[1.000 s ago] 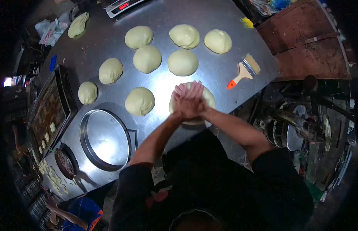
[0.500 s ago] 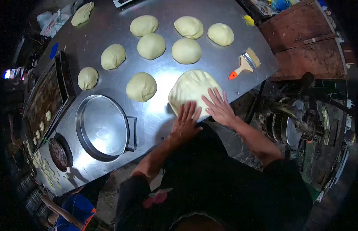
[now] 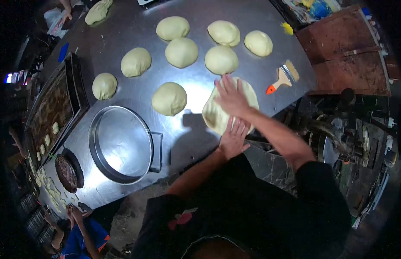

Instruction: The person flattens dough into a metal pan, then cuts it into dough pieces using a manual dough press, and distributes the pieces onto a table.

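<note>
A flattened round of dough lies on the metal table close to my body. My right hand rests palm down across its far side, fingers spread. At the near edge of the dough my left hand presses with its fingers stretched out, just below the right wrist. Neither hand grips anything. Left of the round sits a smooth dough ball. Just beyond my right fingertips is another dough ball, with several more spread over the far part of the table.
A brush with an orange-tipped handle lies to the right. On the left are a round metal pan with a handle, a dark tray and a dark round dish. Other people's hands show at lower left and upper left.
My right hand has slid up and left across the dough, and my left hand has moved right and down to its near edge. The view has shifted slightly; another person's hand appears at upper left.
</note>
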The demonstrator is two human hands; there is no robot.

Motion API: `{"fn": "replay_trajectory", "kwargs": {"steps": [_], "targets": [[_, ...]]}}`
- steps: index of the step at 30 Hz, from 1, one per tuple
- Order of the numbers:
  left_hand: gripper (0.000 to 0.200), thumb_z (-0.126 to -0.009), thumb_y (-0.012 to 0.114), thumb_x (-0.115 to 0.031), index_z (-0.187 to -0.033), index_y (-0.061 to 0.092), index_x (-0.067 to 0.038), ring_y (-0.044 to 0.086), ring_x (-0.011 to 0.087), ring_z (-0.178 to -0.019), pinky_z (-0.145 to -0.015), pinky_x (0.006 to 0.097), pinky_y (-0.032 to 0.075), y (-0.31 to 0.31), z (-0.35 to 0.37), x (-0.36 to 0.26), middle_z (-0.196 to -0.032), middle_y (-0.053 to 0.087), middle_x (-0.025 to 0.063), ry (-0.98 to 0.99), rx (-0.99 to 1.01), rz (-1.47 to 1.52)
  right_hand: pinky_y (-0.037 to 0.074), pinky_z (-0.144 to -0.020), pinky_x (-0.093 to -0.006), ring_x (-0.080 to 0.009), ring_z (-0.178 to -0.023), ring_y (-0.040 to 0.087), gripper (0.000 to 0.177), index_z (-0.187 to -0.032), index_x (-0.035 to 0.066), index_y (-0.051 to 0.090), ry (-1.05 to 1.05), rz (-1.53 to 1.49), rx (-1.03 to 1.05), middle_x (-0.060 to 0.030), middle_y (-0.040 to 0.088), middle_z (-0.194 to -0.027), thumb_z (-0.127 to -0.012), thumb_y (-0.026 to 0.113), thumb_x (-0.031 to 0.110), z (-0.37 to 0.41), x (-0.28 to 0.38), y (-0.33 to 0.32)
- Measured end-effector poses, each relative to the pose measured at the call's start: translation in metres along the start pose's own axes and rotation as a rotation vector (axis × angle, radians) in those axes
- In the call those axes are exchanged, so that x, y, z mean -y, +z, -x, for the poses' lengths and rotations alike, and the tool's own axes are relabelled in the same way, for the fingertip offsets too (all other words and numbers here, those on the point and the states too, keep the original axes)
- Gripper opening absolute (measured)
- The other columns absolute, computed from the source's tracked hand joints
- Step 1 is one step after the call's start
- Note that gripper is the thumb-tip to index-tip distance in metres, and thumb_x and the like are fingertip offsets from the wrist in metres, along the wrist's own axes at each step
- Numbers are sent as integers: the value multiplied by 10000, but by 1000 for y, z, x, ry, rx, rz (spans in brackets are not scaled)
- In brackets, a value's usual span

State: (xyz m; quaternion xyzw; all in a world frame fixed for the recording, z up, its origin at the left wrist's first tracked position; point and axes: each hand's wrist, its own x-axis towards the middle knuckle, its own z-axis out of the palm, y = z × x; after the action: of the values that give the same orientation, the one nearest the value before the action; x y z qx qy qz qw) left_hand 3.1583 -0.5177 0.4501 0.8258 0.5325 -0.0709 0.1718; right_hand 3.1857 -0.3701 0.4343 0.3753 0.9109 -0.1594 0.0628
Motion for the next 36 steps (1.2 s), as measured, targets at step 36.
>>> {"fn": "replay_trajectory", "kwargs": {"steps": [36], "targets": [[804, -874, 494, -537, -1458, 254, -38, 210, 335, -1414, -1113, 605, 126, -13, -34, 147, -1524, 213, 191, -82, -397, -103, 69, -1138, -572, -277, -1445, 112, 656, -1479, 150, 264, -101, 26, -209, -93, 184, -1553, -940, 425, 486, 6, -72, -6]]}}
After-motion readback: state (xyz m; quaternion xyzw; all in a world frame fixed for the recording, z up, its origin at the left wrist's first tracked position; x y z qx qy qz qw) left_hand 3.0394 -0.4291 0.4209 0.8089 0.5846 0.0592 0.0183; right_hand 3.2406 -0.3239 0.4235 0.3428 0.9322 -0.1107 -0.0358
